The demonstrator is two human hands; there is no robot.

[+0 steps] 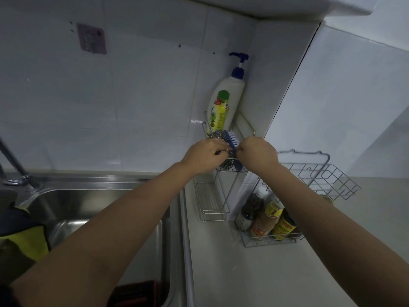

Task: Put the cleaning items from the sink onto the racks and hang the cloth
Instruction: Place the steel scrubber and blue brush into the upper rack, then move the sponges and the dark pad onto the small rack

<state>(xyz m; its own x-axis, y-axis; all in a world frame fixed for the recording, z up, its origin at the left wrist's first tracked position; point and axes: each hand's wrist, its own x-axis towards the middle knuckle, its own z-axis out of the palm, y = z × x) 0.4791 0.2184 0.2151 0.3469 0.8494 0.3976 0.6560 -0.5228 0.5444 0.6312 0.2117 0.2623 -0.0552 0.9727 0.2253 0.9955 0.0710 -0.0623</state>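
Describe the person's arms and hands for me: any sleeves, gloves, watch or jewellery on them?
Both forearms are bare right up to the bottom edge of the picture, with no sleeves, gloves or watch showing. The left hand has a small ring-like glint on one finger, too small to make out. The right hand shows nothing worn.

Both bare hands raised to tiered wire wall rack [221, 191] in tiled corner. Left hand [202, 155] closed on steel-wool scouring pad [221, 135]; right hand [257, 152] pinching handle of blue scrub brush with white bristles [298, 138], just beside pad. White pump bottle with blue nozzle [234, 89] and yellow green-capped dish-soap bottle [219, 114] upright on upper tier. Stainless steel sink [99, 209] lower left, yellow cloth [28, 242] at its left edge. Second wire rack [327, 176] right, sauce bottles [265, 220] in lower basket.
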